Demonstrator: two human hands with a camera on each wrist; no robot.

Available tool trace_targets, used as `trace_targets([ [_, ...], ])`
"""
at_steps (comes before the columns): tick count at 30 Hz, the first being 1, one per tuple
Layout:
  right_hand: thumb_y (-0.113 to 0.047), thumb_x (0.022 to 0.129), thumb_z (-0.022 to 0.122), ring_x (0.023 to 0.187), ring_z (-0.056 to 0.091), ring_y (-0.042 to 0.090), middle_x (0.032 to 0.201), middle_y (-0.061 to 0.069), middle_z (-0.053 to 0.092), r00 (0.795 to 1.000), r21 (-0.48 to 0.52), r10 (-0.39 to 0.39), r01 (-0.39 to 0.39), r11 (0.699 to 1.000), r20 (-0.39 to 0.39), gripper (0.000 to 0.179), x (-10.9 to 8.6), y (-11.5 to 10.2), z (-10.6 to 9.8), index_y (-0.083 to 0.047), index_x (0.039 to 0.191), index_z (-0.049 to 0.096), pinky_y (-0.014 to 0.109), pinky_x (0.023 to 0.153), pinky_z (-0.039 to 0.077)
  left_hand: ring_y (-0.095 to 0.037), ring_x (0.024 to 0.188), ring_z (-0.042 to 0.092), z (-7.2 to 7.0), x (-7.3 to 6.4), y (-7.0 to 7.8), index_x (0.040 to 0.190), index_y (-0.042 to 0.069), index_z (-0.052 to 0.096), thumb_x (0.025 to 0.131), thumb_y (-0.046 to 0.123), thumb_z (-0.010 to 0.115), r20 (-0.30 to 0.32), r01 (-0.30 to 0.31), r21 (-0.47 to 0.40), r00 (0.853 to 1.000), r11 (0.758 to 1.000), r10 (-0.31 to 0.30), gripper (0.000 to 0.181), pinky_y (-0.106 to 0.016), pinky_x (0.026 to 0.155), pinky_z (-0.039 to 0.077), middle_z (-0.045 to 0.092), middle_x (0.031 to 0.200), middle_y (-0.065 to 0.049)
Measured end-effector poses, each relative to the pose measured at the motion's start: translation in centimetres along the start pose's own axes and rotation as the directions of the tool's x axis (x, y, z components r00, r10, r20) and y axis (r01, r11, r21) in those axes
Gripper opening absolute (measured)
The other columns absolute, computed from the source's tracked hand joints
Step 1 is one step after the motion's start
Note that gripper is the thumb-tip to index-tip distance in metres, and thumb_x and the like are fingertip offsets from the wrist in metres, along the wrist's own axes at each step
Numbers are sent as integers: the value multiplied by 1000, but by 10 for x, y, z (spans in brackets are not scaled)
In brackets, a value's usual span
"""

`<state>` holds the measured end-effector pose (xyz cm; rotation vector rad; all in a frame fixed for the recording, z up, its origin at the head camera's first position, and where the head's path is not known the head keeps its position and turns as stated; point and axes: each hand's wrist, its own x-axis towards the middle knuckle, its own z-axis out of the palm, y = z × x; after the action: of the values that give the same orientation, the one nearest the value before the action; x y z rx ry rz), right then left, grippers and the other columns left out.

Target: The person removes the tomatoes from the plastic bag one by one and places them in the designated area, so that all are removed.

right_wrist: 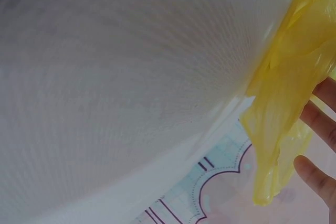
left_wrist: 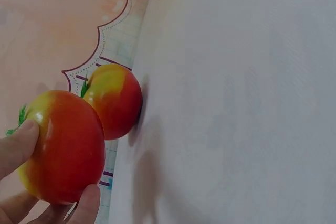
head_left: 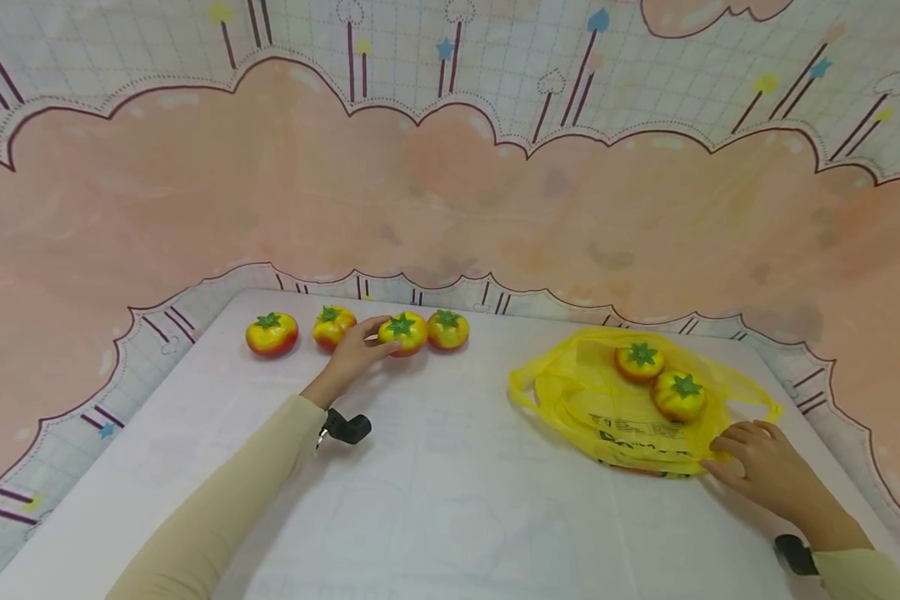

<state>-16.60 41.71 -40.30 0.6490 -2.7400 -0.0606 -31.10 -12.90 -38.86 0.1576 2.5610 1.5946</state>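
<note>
With thumb and fingers, my left hand (head_left: 352,356) grips a red-and-yellow tomato (head_left: 407,332) that has a green star-shaped top. In the left wrist view this held tomato (left_wrist: 65,148) is apart from the table, its shadow beside it. Just to its right sits another tomato (head_left: 447,331). Two more, a left tomato (head_left: 272,335) and a nearer one (head_left: 333,328), lie left of the held one. My right hand (head_left: 768,467) touches the right edge of a yellow plastic bag (head_left: 570,392) with loose fingers, the thumb (right_wrist: 310,174) standing apart from them.
Two tomatoes, one rear (head_left: 640,362) and one nearer (head_left: 678,396), are at the bag, which lies spread on the right of the white table (head_left: 450,500). A patterned cloth backdrop (head_left: 450,200) rises behind the table's far edge.
</note>
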Motion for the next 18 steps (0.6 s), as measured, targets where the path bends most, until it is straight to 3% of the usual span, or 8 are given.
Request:
trace_targets([
  [18,-32,71,77,87,61,34,81,4,67,1000,1,-4,4,1000,4,24,3,2,-2,-11,78,69,54,83,41,-35,134,38,0,10,-9,145,1,31,94,19,57,-11,70,23,998,997,-69,60,-43,110,36,33,149,-21],
])
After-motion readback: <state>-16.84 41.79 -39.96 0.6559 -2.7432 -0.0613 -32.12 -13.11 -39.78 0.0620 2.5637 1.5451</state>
